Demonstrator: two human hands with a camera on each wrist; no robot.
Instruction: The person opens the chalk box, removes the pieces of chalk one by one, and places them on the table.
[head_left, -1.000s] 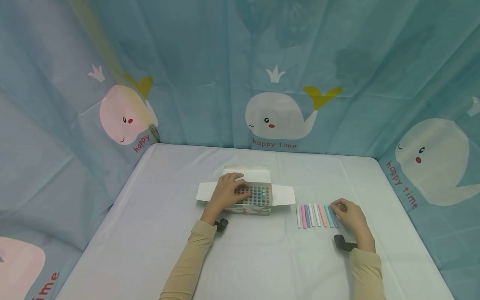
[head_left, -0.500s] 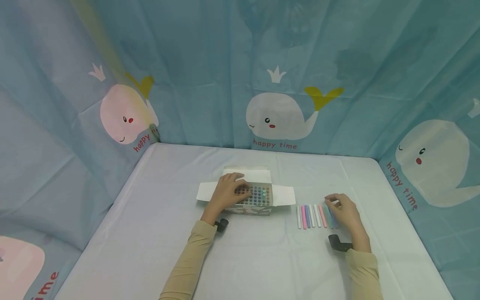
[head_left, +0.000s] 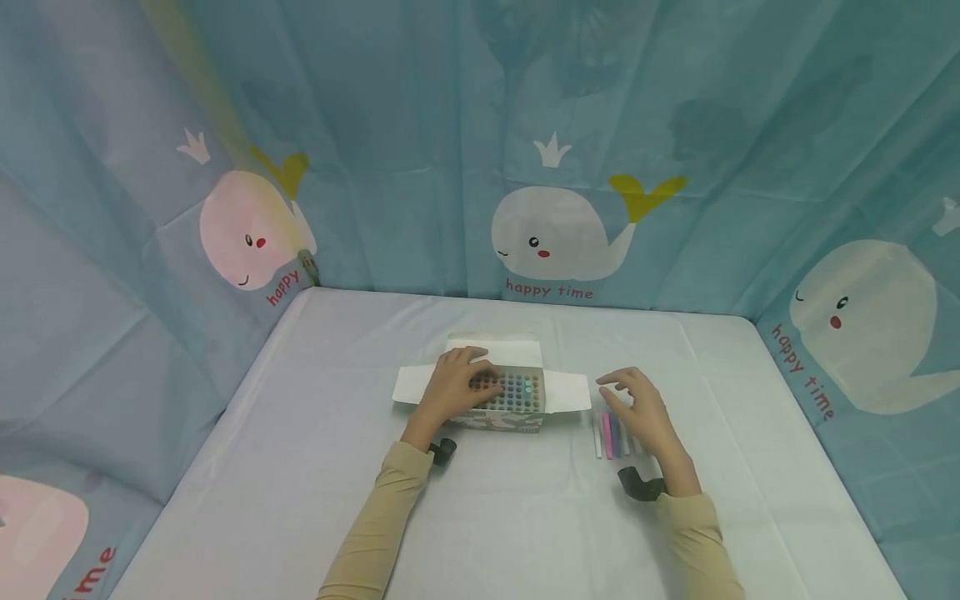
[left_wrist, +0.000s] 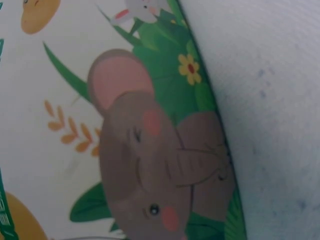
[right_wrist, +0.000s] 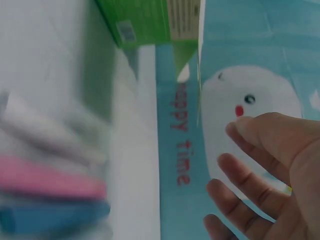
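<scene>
On the table stands an open cardboard box point(head_left: 495, 422) filled with upright chalk sticks point(head_left: 517, 390) in many colors. My left hand point(head_left: 452, 385) rests over the box's left part, thumb and fingers spread above the chalk. Printed animals cover the box's side, an elephant point(left_wrist: 145, 150) among them, in the left wrist view. To the right of the box, a row of chalk lies flat, with a pink stick point(head_left: 607, 435) and a blue one point(right_wrist: 55, 217) showing. Above that row hovers my right hand point(head_left: 637, 408), holding nothing, thumb and fingers apart. It hides the row's right part.
White flaps spread from the box, the right flap point(head_left: 567, 392) reaching close to my right fingertips. A white cloth covers the table point(head_left: 525, 517). Blue whale-print curtains point(head_left: 390, 225) hang behind and at both sides. A dark wrist device point(head_left: 637, 485) sits by each wrist.
My right hand has moved left, from the right end of the chalk row to its left part beside the box flap, and its fingers have spread. The left hand has stayed put.
</scene>
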